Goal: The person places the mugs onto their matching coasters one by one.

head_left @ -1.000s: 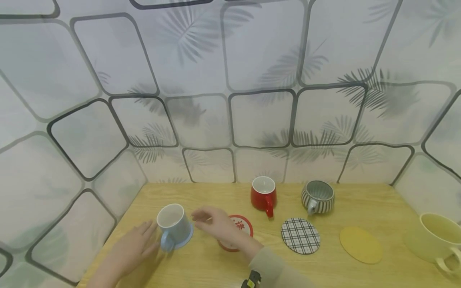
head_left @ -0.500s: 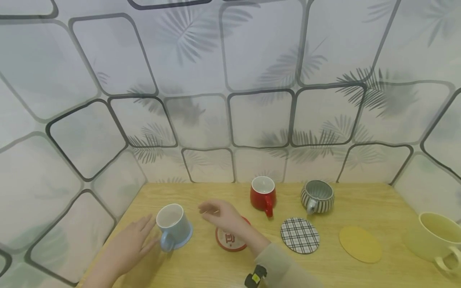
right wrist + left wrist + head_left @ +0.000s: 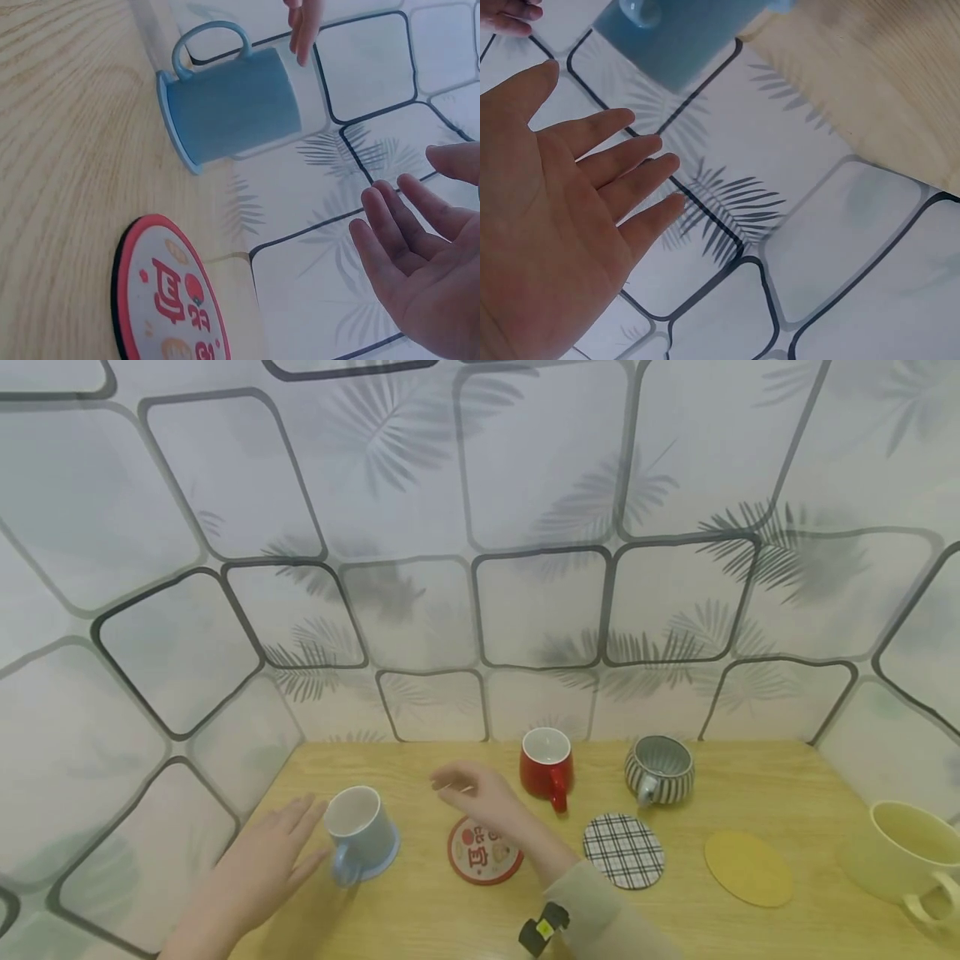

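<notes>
The blue mug (image 3: 362, 831) stands upright on a light blue coaster (image 3: 390, 852), its handle toward the viewer; the right wrist view shows the mug (image 3: 232, 105) side-on. My left hand (image 3: 262, 864) is just left of the mug, fingers extended, holding nothing; its palm (image 3: 562, 217) shows in the left wrist view. Between the mug and the red mug (image 3: 547, 766), my right hand (image 3: 483, 797) hovers with loosely bent fingers, empty, above and behind the red-rimmed coaster (image 3: 484, 853). In the right wrist view that hand (image 3: 427, 255) is apart from mug and coaster.
A striped grey cup (image 3: 660, 771) stands at the back, right of the red mug. In front lie a checked coaster (image 3: 623, 851) and a yellow coaster (image 3: 747, 868). A yellow mug (image 3: 903, 856) is at the far right. Patterned cloth (image 3: 540, 610) surrounds the wooden table (image 3: 420, 918).
My right hand has moved right and back, away from the blue mug, uncovering more of the red-rimmed coaster. My left hand has shifted slightly, its fingers now pointing more away from me. The mugs have stayed put.
</notes>
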The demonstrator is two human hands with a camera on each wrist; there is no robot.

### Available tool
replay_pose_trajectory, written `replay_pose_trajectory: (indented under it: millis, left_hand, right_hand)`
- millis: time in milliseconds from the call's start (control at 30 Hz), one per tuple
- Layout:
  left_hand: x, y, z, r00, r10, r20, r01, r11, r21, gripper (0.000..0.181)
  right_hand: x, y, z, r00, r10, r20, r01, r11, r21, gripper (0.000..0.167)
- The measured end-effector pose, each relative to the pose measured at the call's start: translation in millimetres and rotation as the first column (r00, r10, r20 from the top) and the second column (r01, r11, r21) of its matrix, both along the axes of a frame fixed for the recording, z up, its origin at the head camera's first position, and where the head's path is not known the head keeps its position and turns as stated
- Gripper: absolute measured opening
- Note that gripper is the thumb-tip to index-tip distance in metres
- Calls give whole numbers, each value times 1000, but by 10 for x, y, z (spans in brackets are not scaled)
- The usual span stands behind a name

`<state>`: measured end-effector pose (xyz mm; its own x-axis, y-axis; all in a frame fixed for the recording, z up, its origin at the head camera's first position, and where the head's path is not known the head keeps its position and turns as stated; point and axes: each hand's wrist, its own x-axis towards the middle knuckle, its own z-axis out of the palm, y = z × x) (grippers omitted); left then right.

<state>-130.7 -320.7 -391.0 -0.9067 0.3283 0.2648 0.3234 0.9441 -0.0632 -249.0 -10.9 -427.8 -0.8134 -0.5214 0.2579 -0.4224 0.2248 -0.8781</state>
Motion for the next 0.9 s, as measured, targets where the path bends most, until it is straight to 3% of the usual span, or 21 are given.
replay_pose_trajectory:
  millis: [367,533,667,900]
  left_hand:
    - [3,169,22,999,-36,-40,34,998,-56,66]
    - [-28,266,-14,997,-58,-42,56,997,-61,66]
    - [-57,356,-62,992,-109,-68,105,992,-64,65]
    - [-97,479,-125,980,-160,-118,148,983,-109,68]
  right_hand:
    - [-20,178,53,999,-22,36,22,1000,-1,31]
    - [-29,256,61,997,-57,51,57,998,3,30]
    - [-46,318,53,995,-81,56,81,997,3,28]
    - [-112,422,30,995,-97,6,97,995,-7,28]
